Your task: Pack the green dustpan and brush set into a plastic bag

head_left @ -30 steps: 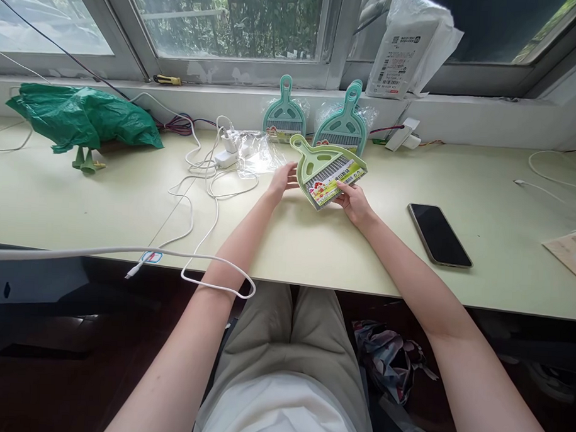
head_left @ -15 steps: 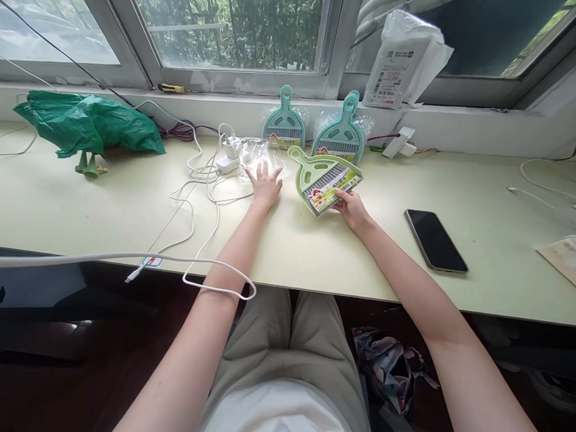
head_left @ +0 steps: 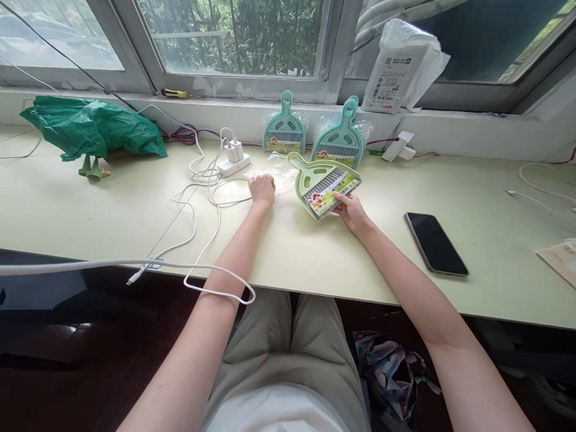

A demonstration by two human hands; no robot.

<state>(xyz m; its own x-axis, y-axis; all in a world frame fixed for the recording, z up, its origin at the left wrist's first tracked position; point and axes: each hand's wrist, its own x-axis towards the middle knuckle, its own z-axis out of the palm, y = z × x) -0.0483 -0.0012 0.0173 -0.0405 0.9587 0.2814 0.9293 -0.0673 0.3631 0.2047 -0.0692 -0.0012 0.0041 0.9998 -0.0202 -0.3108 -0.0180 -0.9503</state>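
Head view gives me the pale desk [head_left: 362,269] first, and over its middle a light-green dustpan set [head_left: 325,187], with a teal stack of sets [head_left: 338,142] behind it at twelve o'clock. The right hand [head_left: 351,213] has its grip closed on the set's lip between four and five o'clock, thumb across the front; the left hand [head_left: 262,190], at nine o'clock from the set, is curled into a fist on clear film [head_left: 286,172]. From my distance I judge this goes best with the right grip light but steady, and the left bunching the film whole, well off the white cables [head_left: 219,215] at its eight o'clock. As for looks, the set leans with its handle [head_left: 300,164] toward ten o'clock; I cannot tell whether its lower edge touches the desk. Grey bristles [head_left: 325,183] show above a bright green-and-white label [head_left: 348,185] with red figures.
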